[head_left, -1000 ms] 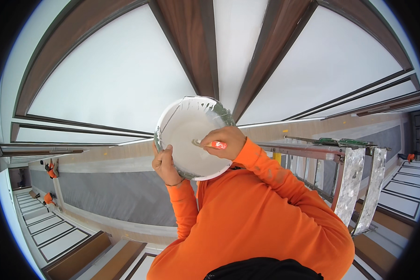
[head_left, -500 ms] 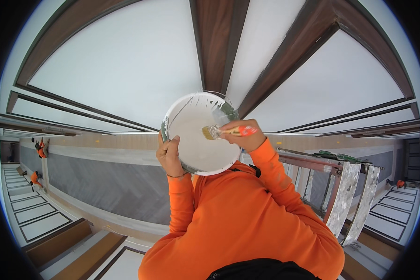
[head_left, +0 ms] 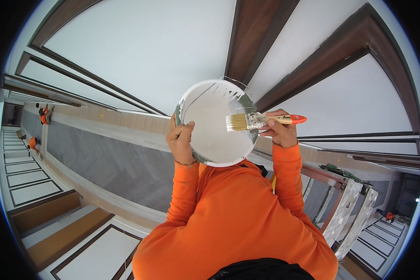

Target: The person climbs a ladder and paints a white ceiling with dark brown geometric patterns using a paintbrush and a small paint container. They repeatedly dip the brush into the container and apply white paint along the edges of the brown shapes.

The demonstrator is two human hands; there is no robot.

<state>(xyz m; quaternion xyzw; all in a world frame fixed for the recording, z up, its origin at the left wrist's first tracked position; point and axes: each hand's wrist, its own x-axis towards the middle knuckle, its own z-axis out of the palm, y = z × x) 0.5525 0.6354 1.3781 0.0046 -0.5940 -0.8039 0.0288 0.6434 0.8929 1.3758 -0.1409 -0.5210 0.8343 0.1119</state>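
My left hand (head_left: pixel 181 140) grips the left side of a round bucket (head_left: pixel 219 164), with the thumb over its rim. Pale paint (head_left: pixel 209 140) shows inside, and drips streak the bucket's far inner wall. A thin wire handle arches at the far rim. In my right hand (head_left: pixel 283 129) is a flat paintbrush (head_left: pixel 239 122) with a wooden handle and red end. Its paint-tipped bristles point left, above the right part of the bucket. Whether they touch the rim or paint I cannot tell.
Ahead stands a white panelled wall (head_left: pixel 163 51) with dark brown wood trim (head_left: pixel 254 37). A paint-spattered ladder or trestle (head_left: pixel 343 210) is at my right. Grey flooring (head_left: pixel 107 158) lies below. People in orange (head_left: pixel 44 114) work far left, another person (head_left: pixel 388 215) far right.
The paintbrush has moved right from over the paint's middle toward the bucket's right rim, its bristles now level and more visible. My view has tilted; the left hand keeps its hold.
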